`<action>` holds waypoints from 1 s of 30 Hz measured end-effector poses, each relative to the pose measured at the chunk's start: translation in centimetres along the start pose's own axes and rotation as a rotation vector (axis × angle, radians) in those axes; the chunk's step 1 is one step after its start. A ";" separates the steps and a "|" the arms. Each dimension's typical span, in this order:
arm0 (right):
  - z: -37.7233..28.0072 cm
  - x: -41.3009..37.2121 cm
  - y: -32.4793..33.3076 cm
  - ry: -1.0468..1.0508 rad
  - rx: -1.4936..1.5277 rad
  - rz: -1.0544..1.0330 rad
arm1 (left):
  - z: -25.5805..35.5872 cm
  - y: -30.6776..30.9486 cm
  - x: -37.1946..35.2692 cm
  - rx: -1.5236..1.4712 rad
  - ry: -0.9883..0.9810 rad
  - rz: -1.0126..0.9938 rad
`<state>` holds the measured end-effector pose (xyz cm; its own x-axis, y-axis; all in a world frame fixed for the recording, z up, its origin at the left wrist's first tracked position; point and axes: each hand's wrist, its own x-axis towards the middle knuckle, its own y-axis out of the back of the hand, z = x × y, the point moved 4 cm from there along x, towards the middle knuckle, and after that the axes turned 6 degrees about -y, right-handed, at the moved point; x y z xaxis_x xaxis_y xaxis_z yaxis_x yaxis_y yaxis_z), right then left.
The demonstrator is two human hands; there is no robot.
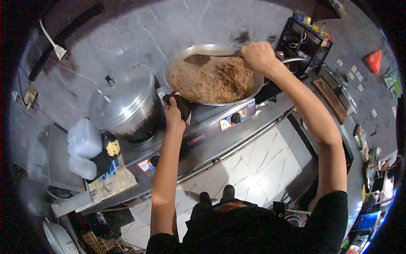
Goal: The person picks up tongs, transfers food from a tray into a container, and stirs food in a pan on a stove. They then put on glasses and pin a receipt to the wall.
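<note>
A wide metal pan (pixel 174 94) on the stove holds a heap of brown, shredded-looking food (pixel 220 82). My right hand (pixel 259 56) is closed over the pan's far right rim, around the handle of a spatula (pixel 197 59). The spatula's broad, dark blade lies at the food's far left side. Down at the pan's near left edge, my left hand (pixel 173 115) grips a dark folded cloth (pixel 183 108). The cloth is against the pan's side, and what it covers there is hidden.
A large lidded pressure cooker (pixel 124 101) stands left of the pan. Beside it are translucent plastic jugs (pixel 84 137) and a small black bowl of pale yellow chopped food (pixel 113 147). Burner knobs (pixel 235 118) line the stove front. A black rack (pixel 302 40) stands far right.
</note>
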<state>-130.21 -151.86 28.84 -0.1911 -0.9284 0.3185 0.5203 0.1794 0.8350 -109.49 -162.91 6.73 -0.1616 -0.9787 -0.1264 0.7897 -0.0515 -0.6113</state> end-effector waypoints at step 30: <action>8.3 -5.4 -5.6 -0.077 -0.065 0.120 | -1.0 0.9 1.3 -0.008 -0.030 -0.083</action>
<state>-139.02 -145.18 26.20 -0.1865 -0.8733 0.4500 0.5958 0.2636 0.7586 -109.61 -163.99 5.23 -0.2085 -0.9767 -0.0512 0.7694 -0.1315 -0.6251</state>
